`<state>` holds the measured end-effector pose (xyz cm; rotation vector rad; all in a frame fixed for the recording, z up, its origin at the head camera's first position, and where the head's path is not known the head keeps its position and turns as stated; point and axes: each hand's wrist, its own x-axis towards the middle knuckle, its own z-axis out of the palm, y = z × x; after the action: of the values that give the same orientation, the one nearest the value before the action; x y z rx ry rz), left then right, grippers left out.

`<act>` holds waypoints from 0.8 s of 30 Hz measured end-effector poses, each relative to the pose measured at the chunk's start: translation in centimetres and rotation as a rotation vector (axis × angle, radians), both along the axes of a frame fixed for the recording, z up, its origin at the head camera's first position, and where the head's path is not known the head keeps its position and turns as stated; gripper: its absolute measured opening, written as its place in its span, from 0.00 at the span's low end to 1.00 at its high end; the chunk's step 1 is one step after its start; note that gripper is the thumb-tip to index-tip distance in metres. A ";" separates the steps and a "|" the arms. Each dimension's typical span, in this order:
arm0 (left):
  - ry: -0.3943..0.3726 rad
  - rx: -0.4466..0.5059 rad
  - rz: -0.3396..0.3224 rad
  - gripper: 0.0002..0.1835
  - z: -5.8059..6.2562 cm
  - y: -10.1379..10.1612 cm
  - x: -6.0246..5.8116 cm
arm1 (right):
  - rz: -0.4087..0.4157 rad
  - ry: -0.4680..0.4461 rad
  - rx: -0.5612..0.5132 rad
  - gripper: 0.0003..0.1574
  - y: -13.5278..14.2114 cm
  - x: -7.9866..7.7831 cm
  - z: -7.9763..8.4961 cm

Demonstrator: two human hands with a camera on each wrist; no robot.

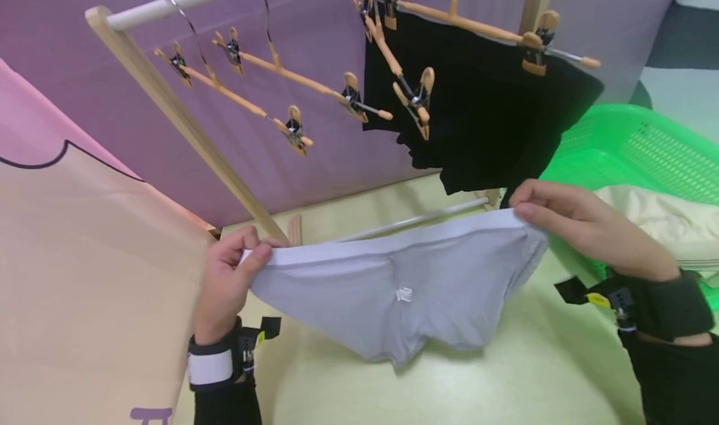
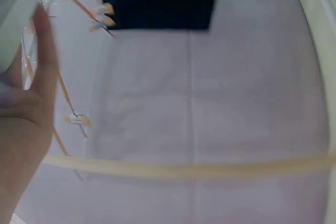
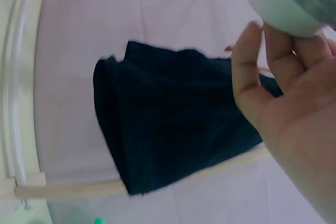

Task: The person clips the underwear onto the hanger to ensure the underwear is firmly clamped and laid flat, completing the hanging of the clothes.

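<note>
A pair of light grey underpants [image 1: 449, 281] with a pale waistband is stretched out above the table, a small white label at its middle. My left hand [image 1: 230, 275] pinches one end of the waistband between thumb and fingers. At the other end, my right hand [image 1: 590, 225] grips the waistband the same way. In the left wrist view the left hand [image 2: 26, 108] shows at the left edge, with part of the pale cloth above it. The right wrist view has the right hand [image 3: 294, 87] holding the cloth [image 3: 283, 3] at the upper right.
Behind the underpants stands a wooden rack with a white rail [image 1: 191, 0]. Clip hangers [image 1: 224, 91] hang from it at the left, and a black garment [image 1: 466, 94] hangs at the right. A green basket [image 1: 606, 138] with cream cloth [image 1: 668, 225] stands on the right.
</note>
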<state>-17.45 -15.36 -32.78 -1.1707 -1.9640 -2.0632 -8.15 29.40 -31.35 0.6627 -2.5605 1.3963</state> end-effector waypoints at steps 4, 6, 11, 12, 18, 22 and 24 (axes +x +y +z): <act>0.095 -0.350 0.039 0.08 0.1 1.1 0.2 | 0.114 0.027 -0.114 0.16 -0.9 0.0 0.2; 0.098 -0.484 0.007 0.11 0.1 2.4 0.5 | 0.135 0.046 -0.122 0.17 -1.5 0.0 0.3; 0.172 -0.645 -0.086 0.25 -1.6 8.4 1.2 | 0.121 0.114 -0.031 0.19 -2.5 0.2 0.4; 0.197 -0.662 -0.109 0.29 -2.1 9.8 1.4 | 0.123 0.122 -0.021 0.19 -2.6 0.2 0.4; 0.273 -0.597 -0.196 0.27 -4.9 16.8 2.5 | 0.149 0.133 -0.027 0.19 -3.4 0.0 -0.2; 0.311 -0.468 -0.156 0.07 -5.3 17.6 2.6 | 0.125 0.150 -0.031 0.19 -3.3 -0.2 -0.5; 0.262 -0.421 -0.152 0.07 -5.2 16.8 2.3 | 0.099 0.152 -0.027 0.19 -3.1 -0.3 -0.6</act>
<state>-15.18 1.46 -37.98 -1.6138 -2.2964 -1.4850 -8.43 26.34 -31.99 0.8662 -2.4181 1.3501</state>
